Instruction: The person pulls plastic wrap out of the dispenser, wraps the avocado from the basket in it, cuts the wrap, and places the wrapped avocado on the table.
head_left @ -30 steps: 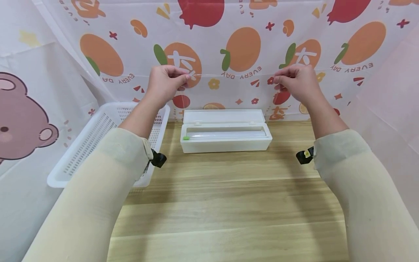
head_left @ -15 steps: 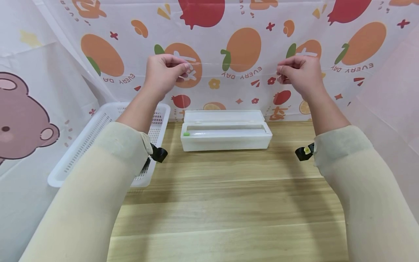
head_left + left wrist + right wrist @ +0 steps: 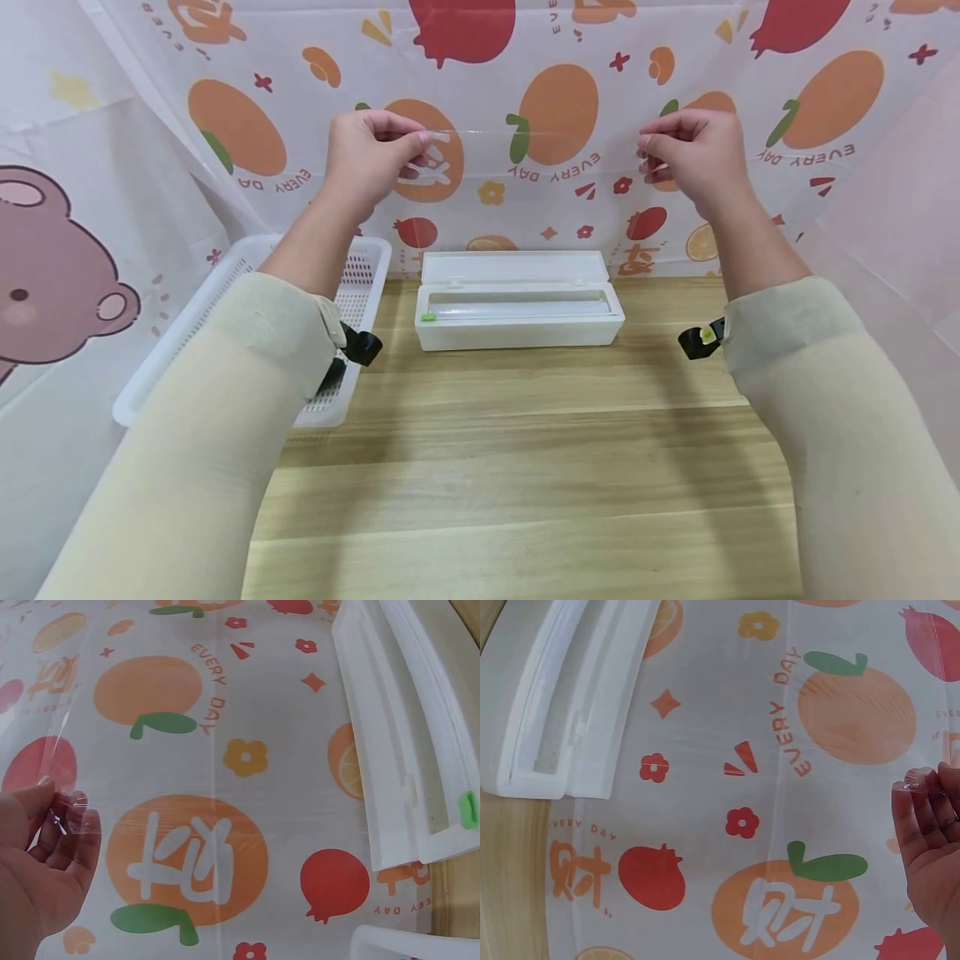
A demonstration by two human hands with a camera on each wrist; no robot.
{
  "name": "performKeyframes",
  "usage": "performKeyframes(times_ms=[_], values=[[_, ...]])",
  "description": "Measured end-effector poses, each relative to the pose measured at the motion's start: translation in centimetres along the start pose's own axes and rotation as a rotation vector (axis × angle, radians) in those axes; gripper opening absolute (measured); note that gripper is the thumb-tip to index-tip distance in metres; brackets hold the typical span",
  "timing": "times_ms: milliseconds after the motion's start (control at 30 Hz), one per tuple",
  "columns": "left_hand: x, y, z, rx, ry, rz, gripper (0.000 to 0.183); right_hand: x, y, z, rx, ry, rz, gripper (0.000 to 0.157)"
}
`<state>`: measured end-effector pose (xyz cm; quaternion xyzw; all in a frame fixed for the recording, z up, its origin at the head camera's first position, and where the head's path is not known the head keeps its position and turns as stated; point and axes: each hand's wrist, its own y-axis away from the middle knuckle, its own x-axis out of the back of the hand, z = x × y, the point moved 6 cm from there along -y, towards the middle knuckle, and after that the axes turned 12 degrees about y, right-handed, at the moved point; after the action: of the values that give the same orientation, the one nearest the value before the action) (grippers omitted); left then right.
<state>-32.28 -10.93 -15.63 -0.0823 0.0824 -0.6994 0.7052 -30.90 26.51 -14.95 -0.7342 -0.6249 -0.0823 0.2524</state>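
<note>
A clear sheet of plastic wrap point(image 3: 480, 132) stretches between my two raised hands; its upper edge shows as a faint line. My left hand point(image 3: 367, 158) pinches one upper corner between thumb and fingers, and film wrinkles around the fingertips in the left wrist view. The other corner is pinched by my right hand point(image 3: 699, 158). Below them on the table stands a white wrap dispenser box point(image 3: 517, 335), lid point(image 3: 513, 267) swung back. Inside lies the wrap roll point(image 3: 521, 309), and a green slide cutter point(image 3: 428, 317) sits at the left of the front edge. The film's lower part is hardly visible.
A white perforated basket point(image 3: 367, 304) stands on the left, partly hidden behind my left forearm. Behind the box rises a fruit-printed curtain point(image 3: 491, 221). Wood-grain table point(image 3: 525, 483) extends in front of the box.
Both hands have risen steadily, the film stretched between them. They have also moved slightly farther apart. The dispenser box and basket stay in place.
</note>
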Motion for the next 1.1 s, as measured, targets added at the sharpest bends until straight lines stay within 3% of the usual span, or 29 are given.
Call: performKeyframes(times_ms=[333,867,1100], values=[[0.0,0.4,1.3,-0.019,0.027,0.012,0.023,0.8,0.0,-0.6,0.009,-0.057,0.023,0.028],[0.4,0.7,3.1,-0.062,0.123,0.017,0.025,1.4,0.4,-2.3,0.103,-0.226,0.069,0.029],[0.4,0.9,4.0,-0.095,0.148,0.048,0.019,1.6,0.7,-3.1,0.12,-0.214,0.121,0.034]])
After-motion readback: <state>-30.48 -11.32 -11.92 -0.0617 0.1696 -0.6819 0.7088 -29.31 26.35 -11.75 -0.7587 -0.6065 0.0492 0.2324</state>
